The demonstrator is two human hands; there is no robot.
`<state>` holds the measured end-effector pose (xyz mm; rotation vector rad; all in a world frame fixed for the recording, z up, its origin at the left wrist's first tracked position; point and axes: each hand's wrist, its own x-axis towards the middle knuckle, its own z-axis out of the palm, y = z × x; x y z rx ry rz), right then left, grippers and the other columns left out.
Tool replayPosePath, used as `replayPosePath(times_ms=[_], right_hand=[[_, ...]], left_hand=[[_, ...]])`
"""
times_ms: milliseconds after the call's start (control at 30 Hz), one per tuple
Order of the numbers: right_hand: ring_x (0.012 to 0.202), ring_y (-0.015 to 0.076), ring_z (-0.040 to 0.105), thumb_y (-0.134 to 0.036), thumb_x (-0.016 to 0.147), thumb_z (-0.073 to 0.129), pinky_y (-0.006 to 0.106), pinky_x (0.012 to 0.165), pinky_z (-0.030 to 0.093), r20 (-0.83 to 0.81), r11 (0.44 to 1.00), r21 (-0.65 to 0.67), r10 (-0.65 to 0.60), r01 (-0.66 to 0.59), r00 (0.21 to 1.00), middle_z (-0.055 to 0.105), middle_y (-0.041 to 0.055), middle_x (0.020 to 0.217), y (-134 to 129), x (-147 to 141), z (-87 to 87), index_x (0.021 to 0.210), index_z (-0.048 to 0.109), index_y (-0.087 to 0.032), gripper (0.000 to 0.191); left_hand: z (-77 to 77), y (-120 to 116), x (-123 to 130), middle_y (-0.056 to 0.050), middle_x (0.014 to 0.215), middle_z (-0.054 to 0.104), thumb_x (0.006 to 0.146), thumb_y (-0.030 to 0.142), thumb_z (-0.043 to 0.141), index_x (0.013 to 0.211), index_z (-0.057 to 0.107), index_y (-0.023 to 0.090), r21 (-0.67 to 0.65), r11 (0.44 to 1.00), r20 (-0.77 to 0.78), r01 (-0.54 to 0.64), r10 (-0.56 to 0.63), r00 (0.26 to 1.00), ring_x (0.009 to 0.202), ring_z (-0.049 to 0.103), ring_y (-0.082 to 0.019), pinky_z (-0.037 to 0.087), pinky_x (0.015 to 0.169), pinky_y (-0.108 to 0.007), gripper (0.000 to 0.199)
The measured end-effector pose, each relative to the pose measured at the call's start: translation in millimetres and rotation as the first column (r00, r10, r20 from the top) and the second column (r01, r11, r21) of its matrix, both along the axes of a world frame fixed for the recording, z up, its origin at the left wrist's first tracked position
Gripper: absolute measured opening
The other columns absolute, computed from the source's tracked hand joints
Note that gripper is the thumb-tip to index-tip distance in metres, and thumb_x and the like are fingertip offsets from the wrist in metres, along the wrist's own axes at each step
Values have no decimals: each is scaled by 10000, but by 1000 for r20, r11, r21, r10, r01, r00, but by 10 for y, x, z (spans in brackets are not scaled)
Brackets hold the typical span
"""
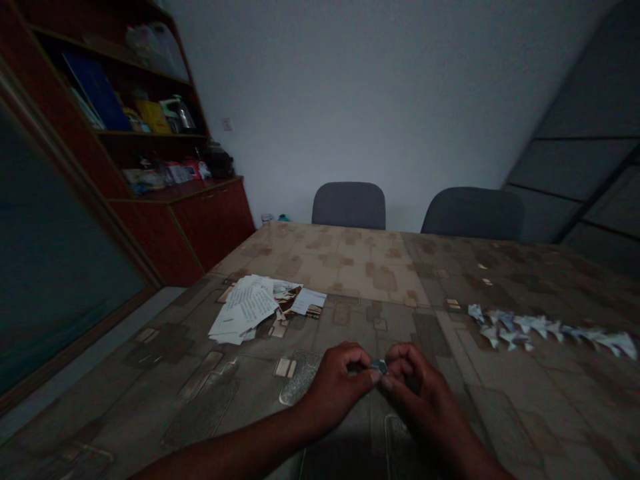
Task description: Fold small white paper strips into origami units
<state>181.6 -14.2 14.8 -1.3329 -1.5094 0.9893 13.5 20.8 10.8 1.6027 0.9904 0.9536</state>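
Observation:
Between my two hands, just above the table's near side, is a small folded piece of paper (379, 365), dark greyish with a pale edge. My left hand (345, 377) pinches its left end between thumb and forefinger. From the other side, my right hand (413, 380) has its thumb and curled fingers closed on the right end. Most of the paper is hidden by the fingertips. Off to the right lie several small folded paper pieces (537, 327) in uneven rows. A loose pile of printed paper sheets (245, 310) sits ahead and to the left.
A patterned cloth covers the table (350, 267). Two grey chairs, one (349, 205) in the middle and another (473, 212) to the right, stand at its far edge. At the left is a red-brown cabinet (210, 223) with filled shelves.

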Motion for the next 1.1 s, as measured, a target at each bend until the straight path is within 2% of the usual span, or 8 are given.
replayPosePath(times_ms=[167, 233, 333, 467, 700, 867, 1033, 1100], right_hand=[[609, 160, 532, -418, 769, 647, 247, 548, 383, -107, 990, -139, -9, -6, 994, 576, -20, 654, 5, 12, -13, 865, 553, -202, 255], [620, 167, 536, -417, 768, 645, 256, 560, 392, -81, 991, -134, 2, -13, 997, 584, -7, 663, -3, 16, 10, 815, 579, -196, 235], [689, 188, 562, -362, 814, 603, 279, 625, 413, 83, 1000, 8, -2, 2, 997, 601, 13, 712, -15, 28, 62, 753, 610, -201, 172], [695, 188, 566, -302, 868, 541, 285, 640, 414, 260, 979, 193, 21, -73, 965, 590, 13, 711, -21, 56, 107, 710, 598, -208, 192], [710, 182, 579, -275, 925, 515, 291, 657, 432, 339, 952, 273, 41, -140, 940, 596, 9, 734, -34, 106, 125, 763, 584, -214, 186], [719, 187, 569, -203, 907, 533, 306, 653, 433, 445, 886, 406, 20, -222, 896, 612, 17, 754, -37, 120, 133, 824, 563, -218, 90], [692, 183, 559, -150, 899, 514, 322, 655, 423, 524, 831, 483, -21, -277, 851, 616, 15, 735, -23, 136, 115, 834, 559, -215, 103], [725, 195, 572, -164, 879, 552, 331, 669, 432, 518, 837, 474, -14, -273, 855, 636, 25, 775, -20, 135, 114, 873, 574, -219, 60]], left_hand=[[38, -15, 7, -6, 688, 589, 743, 255, 667, 692, 673, 145, -49, 998, 47, -42, 44, 998, 712, 546, -165, 388, 691, -260, 121], [54, -18, -3, -7, 688, 590, 743, 233, 669, 675, 665, 146, -17, 999, 40, -41, 42, 998, 707, 550, -164, 390, 693, -264, 111], [77, -19, -24, -7, 678, 592, 745, 183, 670, 645, 647, 151, 145, 989, -21, -25, 28, 999, 728, 553, -171, 381, 711, -273, 108], [98, -33, -37, -9, 675, 598, 775, 173, 671, 650, 630, 157, 356, 934, -121, 6, 40, 992, 750, 539, -179, 360, 721, -287, 133], [62, -14, -56, -9, 724, 646, 801, 171, 693, 750, 649, 172, 471, 882, -137, 24, 46, 989, 766, 567, -173, 374, 750, -298, 67], [58, 6, -100, -24, 695, 633, 857, 199, 624, 734, 619, 159, 627, 777, -179, 57, 73, 981, 732, 549, -175, 360, 741, -327, 129], [85, -6, -126, -49, 736, 656, 862, 136, 567, 759, 633, 151, 760, 640, -213, 109, 88, 973, 734, 536, -177, 363, 758, -348, 123], [97, -15, -112, -41, 725, 654, 837, 143, 598, 743, 638, 156, 729, 680, -185, 77, 88, 979, 730, 539, -178, 368, 755, -343, 103]])
